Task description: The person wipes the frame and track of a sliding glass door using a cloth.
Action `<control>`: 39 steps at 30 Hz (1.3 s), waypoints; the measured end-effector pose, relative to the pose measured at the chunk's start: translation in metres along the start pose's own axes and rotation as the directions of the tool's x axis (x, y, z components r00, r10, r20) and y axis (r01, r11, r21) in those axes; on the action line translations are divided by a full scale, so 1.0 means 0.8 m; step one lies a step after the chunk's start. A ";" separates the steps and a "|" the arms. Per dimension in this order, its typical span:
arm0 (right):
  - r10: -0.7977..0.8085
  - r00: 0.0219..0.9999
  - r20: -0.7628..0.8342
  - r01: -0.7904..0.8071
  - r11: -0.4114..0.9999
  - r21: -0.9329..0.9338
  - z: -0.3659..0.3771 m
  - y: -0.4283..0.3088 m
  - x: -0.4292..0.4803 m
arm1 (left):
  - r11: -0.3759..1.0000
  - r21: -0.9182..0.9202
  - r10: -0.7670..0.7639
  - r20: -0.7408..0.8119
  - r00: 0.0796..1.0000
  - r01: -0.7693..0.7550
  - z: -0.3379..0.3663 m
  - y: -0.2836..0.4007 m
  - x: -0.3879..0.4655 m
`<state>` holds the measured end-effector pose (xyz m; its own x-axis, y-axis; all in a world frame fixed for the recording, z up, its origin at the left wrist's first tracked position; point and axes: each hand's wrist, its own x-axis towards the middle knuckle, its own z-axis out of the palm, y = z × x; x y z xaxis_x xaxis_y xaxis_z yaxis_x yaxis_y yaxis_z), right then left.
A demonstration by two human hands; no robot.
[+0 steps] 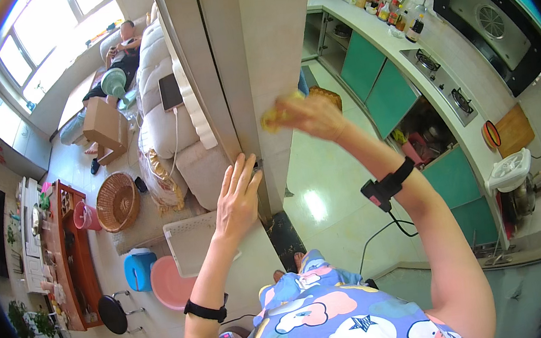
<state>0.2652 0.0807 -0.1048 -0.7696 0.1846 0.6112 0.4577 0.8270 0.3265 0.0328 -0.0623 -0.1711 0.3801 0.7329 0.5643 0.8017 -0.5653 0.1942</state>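
My left hand (238, 201) lies flat against the lower edge of a beige door frame (224, 66), fingers stretched out and holding nothing. My right hand (313, 116) grips a crumpled yellow cloth (271, 119), blurred by motion, in front of the tiled wall end (269, 27) beside the frame. Whether the cloth touches the tiles I cannot tell. A small metal latch part (256, 166) shows by my left fingertips. Below, a dark threshold strip (284, 238) runs between the two rooms, near my feet.
Kitchen counter (368, 18) with bottles and a gas stove (440, 84) curves along the right. Left are a sofa (154, 107) with a seated person (125, 51), a wicker basket (118, 201), a pink basin (171, 283) and a blue stool (139, 272). A cable (370, 242) hangs from my right wrist strap.
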 end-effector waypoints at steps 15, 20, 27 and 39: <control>-0.109 0.993 -0.042 0.115 0.971 0.209 0.116 -0.021 -0.082 | 0.860 -0.213 -0.477 -0.013 0.879 0.463 0.081 0.052 -0.044; -0.153 0.953 -0.262 0.226 0.934 0.277 0.068 0.032 -0.046 | 0.694 -0.296 -0.686 0.006 0.728 0.656 0.134 0.092 -0.005; -0.085 0.966 -0.246 0.179 0.901 0.394 0.096 0.048 -0.077 | 0.508 -0.580 -0.793 -0.028 0.608 0.636 0.213 0.151 0.058; 0.062 0.831 0.553 -0.540 0.333 0.773 0.079 -0.036 -0.194 | 0.064 -0.950 -0.998 -0.067 0.000 0.305 0.267 0.187 0.055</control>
<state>0.3433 0.0621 -0.2549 -0.8575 0.4982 0.1288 0.2238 0.5865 -0.7784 0.2683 -0.0340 -0.2890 -0.8308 0.5388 -0.1398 -0.2712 -0.1724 0.9470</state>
